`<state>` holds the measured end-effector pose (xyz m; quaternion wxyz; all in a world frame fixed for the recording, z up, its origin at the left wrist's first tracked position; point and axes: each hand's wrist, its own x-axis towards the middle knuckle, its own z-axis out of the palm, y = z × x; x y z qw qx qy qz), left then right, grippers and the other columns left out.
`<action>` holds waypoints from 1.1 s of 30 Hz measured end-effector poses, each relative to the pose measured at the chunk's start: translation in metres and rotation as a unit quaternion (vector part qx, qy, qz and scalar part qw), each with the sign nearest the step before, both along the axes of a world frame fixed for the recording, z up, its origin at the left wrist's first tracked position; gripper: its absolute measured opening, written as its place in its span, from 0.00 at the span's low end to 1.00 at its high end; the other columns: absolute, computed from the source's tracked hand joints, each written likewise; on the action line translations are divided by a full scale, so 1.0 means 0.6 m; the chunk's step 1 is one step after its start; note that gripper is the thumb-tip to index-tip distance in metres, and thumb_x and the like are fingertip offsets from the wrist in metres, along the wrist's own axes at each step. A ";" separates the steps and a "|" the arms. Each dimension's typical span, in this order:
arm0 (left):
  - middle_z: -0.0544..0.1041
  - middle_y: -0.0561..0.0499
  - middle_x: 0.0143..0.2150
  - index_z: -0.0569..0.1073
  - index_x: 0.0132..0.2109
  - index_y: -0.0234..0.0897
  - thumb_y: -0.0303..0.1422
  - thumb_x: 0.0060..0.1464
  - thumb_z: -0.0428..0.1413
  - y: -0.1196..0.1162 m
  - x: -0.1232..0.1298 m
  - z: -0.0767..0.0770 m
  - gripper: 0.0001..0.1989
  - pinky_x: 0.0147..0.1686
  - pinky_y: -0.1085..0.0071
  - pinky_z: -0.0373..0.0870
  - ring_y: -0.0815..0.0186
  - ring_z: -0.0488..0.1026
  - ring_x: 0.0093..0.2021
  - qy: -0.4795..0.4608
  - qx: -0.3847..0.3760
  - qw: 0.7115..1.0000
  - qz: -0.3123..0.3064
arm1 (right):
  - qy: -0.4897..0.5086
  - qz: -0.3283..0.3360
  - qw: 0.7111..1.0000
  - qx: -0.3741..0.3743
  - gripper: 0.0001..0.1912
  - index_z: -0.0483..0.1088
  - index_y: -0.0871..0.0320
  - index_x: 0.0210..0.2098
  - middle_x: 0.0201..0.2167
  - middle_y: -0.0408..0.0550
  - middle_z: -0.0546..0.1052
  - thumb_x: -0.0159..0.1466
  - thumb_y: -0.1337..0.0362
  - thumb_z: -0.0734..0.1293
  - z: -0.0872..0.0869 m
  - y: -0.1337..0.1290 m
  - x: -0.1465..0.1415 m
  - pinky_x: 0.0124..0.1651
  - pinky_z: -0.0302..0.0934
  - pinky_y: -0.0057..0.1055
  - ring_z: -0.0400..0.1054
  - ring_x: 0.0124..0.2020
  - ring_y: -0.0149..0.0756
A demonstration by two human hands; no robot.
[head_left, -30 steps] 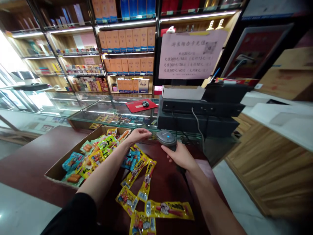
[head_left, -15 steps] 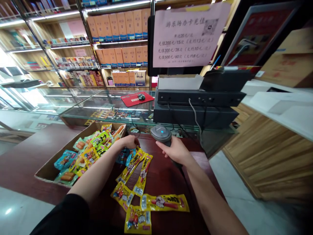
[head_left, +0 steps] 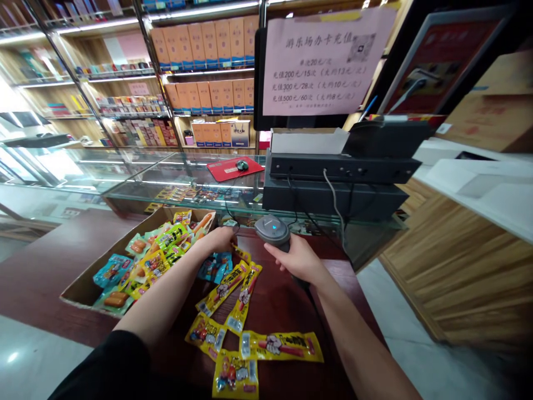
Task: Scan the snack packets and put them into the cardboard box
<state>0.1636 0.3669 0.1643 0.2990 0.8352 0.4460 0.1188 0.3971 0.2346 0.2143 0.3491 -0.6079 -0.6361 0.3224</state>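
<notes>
Scanner (head_left: 272,229), right of box (head_left: 80,293).
Looked rigid; right hand (head_left: 303,260) wrapped its handle, best hold. Left hand (head_left: 219,240) curled, contents unclear.

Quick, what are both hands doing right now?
Left hand: at a yellow packet; can't tell if it's gripping.
Right hand: closed, holding the grey scanner.

Lit wooden shelves (head_left: 120,89) of orange boxes (head_left: 208,41) stand behind a glass counter (head_left: 166,178), beside pale floor (head_left: 406,311).
</notes>
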 end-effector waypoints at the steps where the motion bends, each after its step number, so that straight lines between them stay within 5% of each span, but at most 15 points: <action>1: 0.77 0.45 0.34 0.80 0.29 0.40 0.25 0.31 0.63 0.001 0.002 0.008 0.12 0.43 0.70 0.65 0.55 0.73 0.40 -0.013 0.035 0.999 0.002 | -0.001 0.000 1.000 0.001 0.18 0.69 0.58 0.37 0.20 0.46 0.76 0.58 0.50 0.66 0.000 0.000 0.001 0.21 0.62 0.28 0.69 0.16 0.33; 3: 0.78 0.47 0.37 0.81 0.35 0.41 0.30 0.38 0.62 0.003 0.008 0.025 0.12 0.43 0.71 0.65 0.57 0.73 0.41 -0.043 0.102 0.993 0.027 | 0.000 -0.001 1.000 0.003 0.18 0.69 0.58 0.39 0.20 0.46 0.76 0.58 0.50 0.66 -0.002 0.001 0.001 0.22 0.63 0.28 0.69 0.16 0.34; 5: 0.78 0.48 0.36 0.80 0.41 0.41 0.37 0.43 0.62 0.006 0.013 0.035 0.15 0.40 0.71 0.67 0.60 0.74 0.38 -0.118 0.093 0.985 0.083 | 0.003 -0.003 1.000 0.008 0.19 0.70 0.58 0.40 0.20 0.46 0.76 0.58 0.50 0.66 -0.003 0.001 0.000 0.23 0.63 0.29 0.69 0.17 0.34; 12: 0.79 0.47 0.36 0.77 0.42 0.35 0.45 0.42 0.63 0.006 0.009 0.046 0.22 0.33 0.67 0.73 0.61 0.76 0.34 -0.371 -0.177 0.899 0.153 | -0.005 0.029 0.999 0.040 0.17 0.73 0.57 0.41 0.23 0.47 0.77 0.56 0.54 0.68 -0.005 -0.004 -0.021 0.28 0.65 0.30 0.74 0.27 0.40; 18: 0.79 0.45 0.37 0.76 0.41 0.34 0.38 0.37 0.68 0.009 -0.008 0.060 0.22 0.32 0.65 0.76 0.60 0.77 0.35 -0.398 -0.279 0.858 0.168 | -0.021 0.066 0.997 0.026 0.17 0.73 0.58 0.43 0.28 0.48 0.78 0.56 0.56 0.69 -0.010 -0.010 -0.042 0.32 0.67 0.30 0.75 0.32 0.41; 33: 0.78 0.45 0.38 0.74 0.39 0.33 0.33 0.33 0.69 0.012 -0.016 0.071 0.22 0.34 0.61 0.77 0.61 0.77 0.35 -0.452 -0.286 0.815 0.223 | -0.028 0.093 0.995 0.006 0.17 0.73 0.58 0.45 0.29 0.48 0.79 0.57 0.58 0.68 -0.009 -0.016 -0.050 0.35 0.67 0.31 0.74 0.33 0.41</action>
